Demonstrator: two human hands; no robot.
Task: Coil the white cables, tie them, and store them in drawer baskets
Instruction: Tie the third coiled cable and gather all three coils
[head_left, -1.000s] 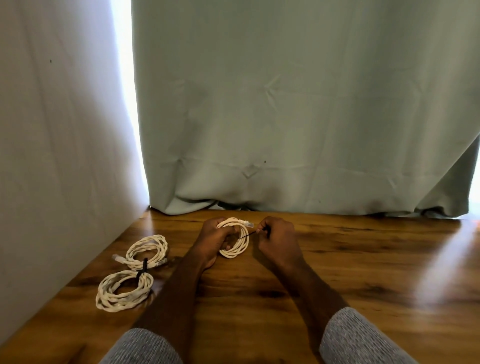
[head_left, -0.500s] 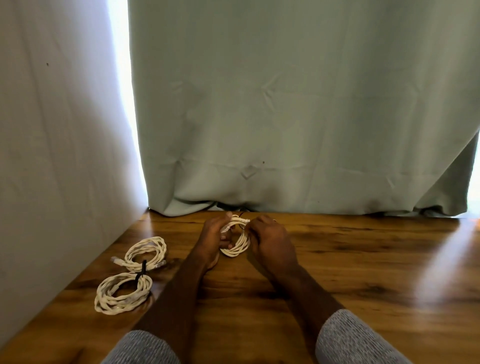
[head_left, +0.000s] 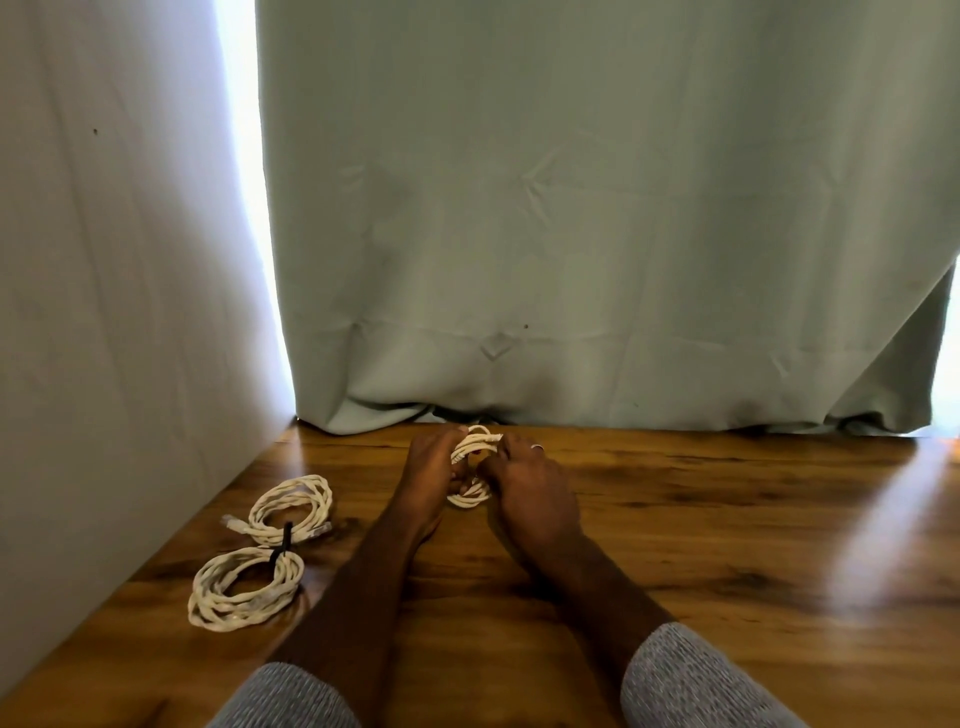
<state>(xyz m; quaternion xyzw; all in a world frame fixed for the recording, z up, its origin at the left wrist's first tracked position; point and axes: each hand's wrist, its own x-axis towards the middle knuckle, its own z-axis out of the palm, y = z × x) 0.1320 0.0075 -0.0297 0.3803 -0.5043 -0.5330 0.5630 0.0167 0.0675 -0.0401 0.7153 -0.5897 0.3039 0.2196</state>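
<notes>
Small white coil (head_left: 470, 467) up off the surface (head_left: 701, 545), caught between both hands at the far edge, just in front of the curtain (head_left: 571, 234). Left hand (head_left: 431, 475) wrapped round the coil's left side, grip clamped on the loops. Right hand (head_left: 524, 486) curled in over the right side, fingers closed on the bundle; tie itself not visible under them. Looks like the tying step: coil formed, binding being cinched. Next move, by the look of it: pull the tie snug without letting the loops spring apart, then set the bundle down. Off to the left, near the wall (head_left: 104, 312), two finished coils flat on the wood: far coil (head_left: 291, 509) and near coil (head_left: 244, 587), touching, each with a black tie (head_left: 285, 538) at the point where they meet. No drawer baskets in sight, so storage not yet begun.
</notes>
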